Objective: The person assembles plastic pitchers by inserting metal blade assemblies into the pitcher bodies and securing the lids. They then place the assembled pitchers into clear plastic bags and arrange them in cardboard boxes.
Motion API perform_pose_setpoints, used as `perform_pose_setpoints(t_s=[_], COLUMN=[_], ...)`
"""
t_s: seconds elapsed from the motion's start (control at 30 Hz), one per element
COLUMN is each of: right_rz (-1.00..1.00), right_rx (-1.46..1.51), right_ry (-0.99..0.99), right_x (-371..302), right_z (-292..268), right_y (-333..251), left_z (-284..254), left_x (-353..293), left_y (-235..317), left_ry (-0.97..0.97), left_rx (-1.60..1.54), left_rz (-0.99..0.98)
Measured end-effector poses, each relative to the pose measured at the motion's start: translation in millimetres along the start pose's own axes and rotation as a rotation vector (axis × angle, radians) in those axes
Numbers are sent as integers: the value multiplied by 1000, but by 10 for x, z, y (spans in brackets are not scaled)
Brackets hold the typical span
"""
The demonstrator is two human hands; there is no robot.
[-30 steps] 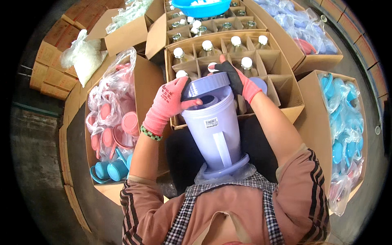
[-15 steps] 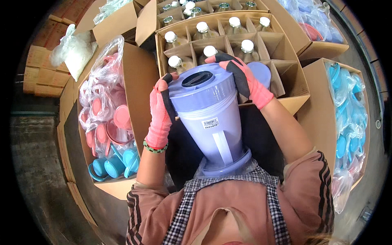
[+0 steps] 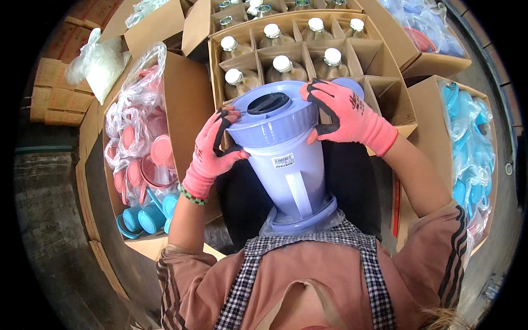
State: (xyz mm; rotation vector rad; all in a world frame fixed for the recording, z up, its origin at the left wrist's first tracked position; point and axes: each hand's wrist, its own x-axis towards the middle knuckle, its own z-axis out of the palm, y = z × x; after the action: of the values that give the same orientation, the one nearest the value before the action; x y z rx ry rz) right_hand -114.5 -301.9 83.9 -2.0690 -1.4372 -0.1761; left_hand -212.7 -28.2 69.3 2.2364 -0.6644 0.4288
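A lavender plastic jug (image 3: 289, 170) stands in my lap, tilted slightly, with a pale strip handle and a barcode sticker on the side toward me. Its wide base sits in clear plastic film (image 3: 269, 227). On top is a lavender lid (image 3: 272, 129) with a black round centre. My left hand (image 3: 213, 151), in a pink glove with black finger parts, grips the lid's left edge, thumb below the rim. From the right, my right hand (image 3: 346, 113), gloved alike, grips the lid's other side, fingers on top and thumb underneath. A lavender disc (image 3: 350, 87) shows partly behind my right hand.
Ahead, a divided carton (image 3: 385, 91) holds clear bottles with white caps (image 3: 281, 64). Left stands a carton of bagged pink and blue plastic cups (image 3: 149, 219). At right is a carton of bagged blue pieces (image 3: 473, 148). A white plastic bag (image 3: 102, 66) lies at far left.
Both hands have shifted their hold on the lid: the left swung outward, its thumb now under the rim, and the right turned outward with its elbow. The jug has stayed nearly in place.
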Motion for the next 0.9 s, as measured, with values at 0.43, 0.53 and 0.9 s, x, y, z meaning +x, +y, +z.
perform_pose_setpoints(t_s=[0.43,0.53,0.9], right_rz=[-16,53,44], right_rx=[-99,47,183], right_ry=[-89,-59,120], right_x=[20,45,70], right_z=[-22,-139,107], right_y=[-155,-222,-173], left_z=[87,53,179], left_x=[60,70,162], left_y=[248,322,704], left_ry=[52,11,15], left_rx=[176,113,400], left_rz=[227,116,-110])
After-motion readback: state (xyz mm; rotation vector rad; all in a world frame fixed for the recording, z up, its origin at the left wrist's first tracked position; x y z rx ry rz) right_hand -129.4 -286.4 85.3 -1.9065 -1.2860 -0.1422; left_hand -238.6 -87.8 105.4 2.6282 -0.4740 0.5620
